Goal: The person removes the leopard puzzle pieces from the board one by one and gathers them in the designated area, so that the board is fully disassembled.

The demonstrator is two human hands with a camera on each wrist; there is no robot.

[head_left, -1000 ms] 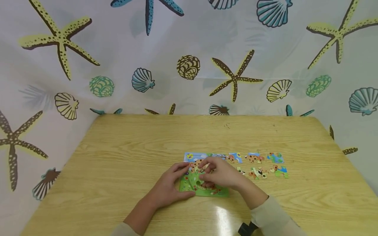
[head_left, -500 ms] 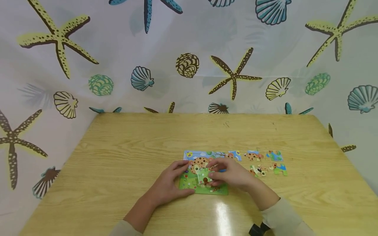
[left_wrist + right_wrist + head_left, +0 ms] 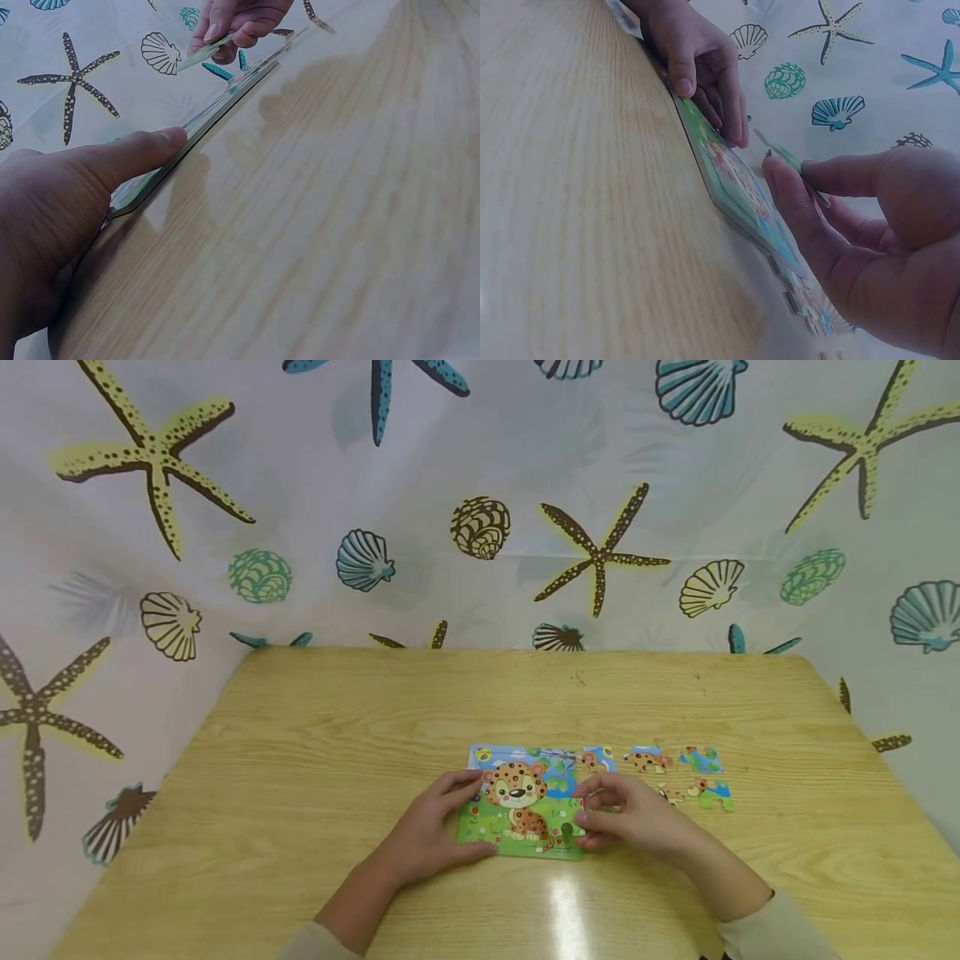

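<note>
A leopard-cub jigsaw puzzle board (image 3: 517, 802) lies near the table's middle, green below and blue above. My left hand (image 3: 427, 827) holds its left end, thumb along the near edge and fingers at the upper left. My right hand (image 3: 637, 818) pinches a thin, mostly green puzzle piece (image 3: 786, 156) between thumb and fingers. In the head view the piece overlaps the board's right side; both wrist views show it raised above the board, tilted.
Right of the board lie loose puzzle pieces in two rows, among them a spotted one (image 3: 648, 760), a blue-green one (image 3: 702, 760) and a corner one (image 3: 716, 795). A cloth with starfish and shells (image 3: 420, 485) hangs behind the wooden table (image 3: 337, 718).
My right hand has moved right with the puzzle piece, from over the board's middle to its right side, uncovering the leopard picture. The left hand stays on the board.
</note>
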